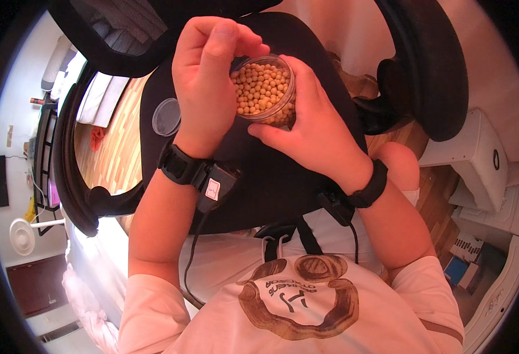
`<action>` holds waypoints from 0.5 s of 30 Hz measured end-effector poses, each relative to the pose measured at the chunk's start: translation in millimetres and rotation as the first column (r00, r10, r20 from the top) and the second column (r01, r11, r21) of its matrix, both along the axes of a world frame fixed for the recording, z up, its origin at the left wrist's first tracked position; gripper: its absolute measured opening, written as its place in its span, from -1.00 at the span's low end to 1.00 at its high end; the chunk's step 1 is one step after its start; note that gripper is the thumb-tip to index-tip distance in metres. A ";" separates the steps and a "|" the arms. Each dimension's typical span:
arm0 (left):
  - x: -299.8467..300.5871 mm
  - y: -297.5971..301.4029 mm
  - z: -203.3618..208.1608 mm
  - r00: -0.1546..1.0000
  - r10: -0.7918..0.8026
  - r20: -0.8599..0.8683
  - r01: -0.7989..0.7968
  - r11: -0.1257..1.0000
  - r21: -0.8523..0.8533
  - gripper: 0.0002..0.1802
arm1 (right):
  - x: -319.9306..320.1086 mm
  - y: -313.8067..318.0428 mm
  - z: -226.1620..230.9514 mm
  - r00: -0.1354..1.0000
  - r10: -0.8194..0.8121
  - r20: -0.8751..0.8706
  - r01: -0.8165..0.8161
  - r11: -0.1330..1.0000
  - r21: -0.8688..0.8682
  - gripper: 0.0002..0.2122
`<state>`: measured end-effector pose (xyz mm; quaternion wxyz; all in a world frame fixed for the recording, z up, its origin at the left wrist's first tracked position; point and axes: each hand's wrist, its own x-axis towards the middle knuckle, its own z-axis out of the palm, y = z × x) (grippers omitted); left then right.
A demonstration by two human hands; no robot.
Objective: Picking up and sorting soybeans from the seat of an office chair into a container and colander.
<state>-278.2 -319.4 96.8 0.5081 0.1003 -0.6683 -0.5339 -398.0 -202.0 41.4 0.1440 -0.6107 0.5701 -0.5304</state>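
Observation:
A clear round jar point(284, 117) full of round yellow soybeans point(262, 89) stands tilted with its open mouth toward me, above the black chair seat point(271, 177). My right hand point(315, 121) grips the jar from the right, its thumb on the near side and its fingers round the far side. At the jar's left, my left hand point(207, 79) is closed, with its fingers bent over the rim. Its fingertips are partly hidden, so whatever they hold cannot be seen. A clear round lid point(166, 117) lies on the seat, left of my left wrist.
Black armrests point(433, 71) curve up on both sides of the seat, and a chair back point(121, 32) rises at the far left. A white stool point(474, 159) stands on the right. Cables point(193, 248) hang from the black bands on both wrists.

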 end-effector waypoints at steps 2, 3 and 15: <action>1.7 -2.8 -1.8 0.999 0.017 -0.029 -0.018 0.999 -0.040 -0.70 | 0.6 0.2 1.3 1.000 0.004 -0.003 -0.004 1.000 0.006 -0.11; 2.3 -3.4 -2.2 0.999 0.016 -0.029 -0.018 0.998 -0.066 -0.65 | 0.6 0.6 1.7 1.000 0.005 -0.004 -0.005 1.000 0.007 -0.11; 97.1 -32.0 -29.1 0.980 0.194 0.040 -0.193 0.981 -0.017 -0.44 | -4.4 6.0 2.6 0.996 0.039 0.078 -0.041 0.999 0.014 -0.14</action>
